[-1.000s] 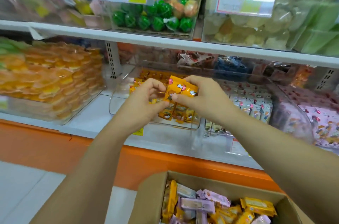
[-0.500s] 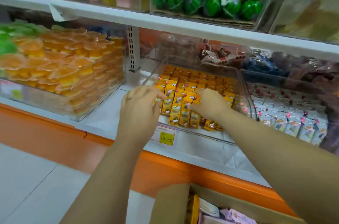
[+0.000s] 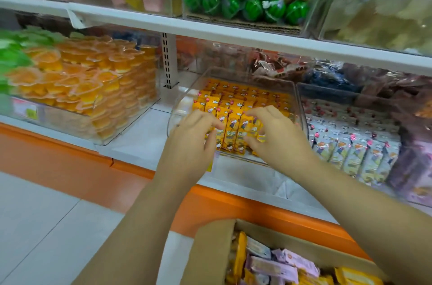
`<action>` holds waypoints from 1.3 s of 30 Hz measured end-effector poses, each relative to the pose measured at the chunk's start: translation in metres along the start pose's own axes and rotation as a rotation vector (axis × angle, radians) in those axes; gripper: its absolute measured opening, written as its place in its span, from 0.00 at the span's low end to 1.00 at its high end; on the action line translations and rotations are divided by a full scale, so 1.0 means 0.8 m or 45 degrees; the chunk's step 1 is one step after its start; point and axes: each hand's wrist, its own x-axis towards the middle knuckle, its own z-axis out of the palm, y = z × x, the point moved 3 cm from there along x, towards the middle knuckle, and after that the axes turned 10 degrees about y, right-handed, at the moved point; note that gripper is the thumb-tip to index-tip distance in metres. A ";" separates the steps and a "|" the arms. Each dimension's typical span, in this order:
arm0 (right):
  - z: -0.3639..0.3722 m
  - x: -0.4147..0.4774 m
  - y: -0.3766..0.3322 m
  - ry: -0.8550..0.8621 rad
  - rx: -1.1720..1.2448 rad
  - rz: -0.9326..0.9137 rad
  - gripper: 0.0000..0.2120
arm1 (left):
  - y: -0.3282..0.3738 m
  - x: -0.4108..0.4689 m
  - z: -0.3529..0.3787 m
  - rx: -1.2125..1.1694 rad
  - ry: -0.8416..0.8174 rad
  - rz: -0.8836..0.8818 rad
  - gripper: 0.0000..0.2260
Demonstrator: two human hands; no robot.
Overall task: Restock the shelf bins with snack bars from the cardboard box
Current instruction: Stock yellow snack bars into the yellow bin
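Clear bin (image 3: 182, 109), lower shelf: rows of yellow snack bars (image 3: 233, 126).
Left hand (image 3: 194, 137), right hand (image 3: 278, 137): fingers bent onto the front row; pinching or only pressing, cannot tell.
Cardboard box (image 3: 210, 252), below: yellow and lilac packs (image 3: 275, 266).

Both arms reach into a clear bin (image 3: 187, 95) on the lower shelf (image 3: 145, 144). The left grip (image 3: 194, 137) and right grip (image 3: 278, 135), bare hands, hang with bent fingers over the front row of yellow bars (image 3: 233, 130), which stand upright in packed rows. The fingertips touch the bars; whether either hand pinches one cannot be told. To the right, a second bin (image 3: 301, 107) holds pale bars (image 3: 350, 151). To the left lie stacked orange jelly cups (image 3: 81, 88). Green balls (image 3: 247, 4) sit on the shelf above. A cardboard box (image 3: 210, 249) of mixed bars stands open below.
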 end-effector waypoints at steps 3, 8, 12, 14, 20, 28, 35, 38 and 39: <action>-0.030 -0.054 0.000 0.058 0.154 -0.062 0.21 | 0.028 -0.029 0.006 -0.194 -0.151 -0.058 0.07; -0.049 -0.150 0.041 0.027 0.297 -0.014 0.16 | 0.063 -0.084 0.048 -0.244 -0.352 -0.202 0.08; -0.033 -0.227 0.114 -0.174 0.361 0.213 0.12 | 0.080 -0.129 0.100 -0.223 -0.634 -0.249 0.06; -0.018 -0.263 0.157 -0.294 0.366 0.336 0.13 | 0.076 -0.150 0.128 -0.168 -0.793 -0.255 0.06; 0.034 -0.343 0.259 -0.572 0.252 0.615 0.16 | 0.046 -0.203 0.189 0.167 -1.213 -0.281 0.14; 0.105 -0.387 0.286 -0.874 0.085 0.721 0.25 | 0.017 -0.260 0.216 0.431 -1.495 -0.456 0.27; 0.124 -0.399 0.254 -1.006 -0.237 0.533 0.33 | 0.025 -0.260 0.222 0.448 -1.178 -0.431 0.26; 0.122 -0.401 0.256 -1.041 -0.316 0.449 0.32 | 0.022 -0.255 0.216 0.555 -1.156 -0.475 0.27; 0.121 -0.400 0.258 -1.035 -0.292 0.447 0.30 | 0.020 -0.255 0.216 0.532 -1.174 -0.527 0.27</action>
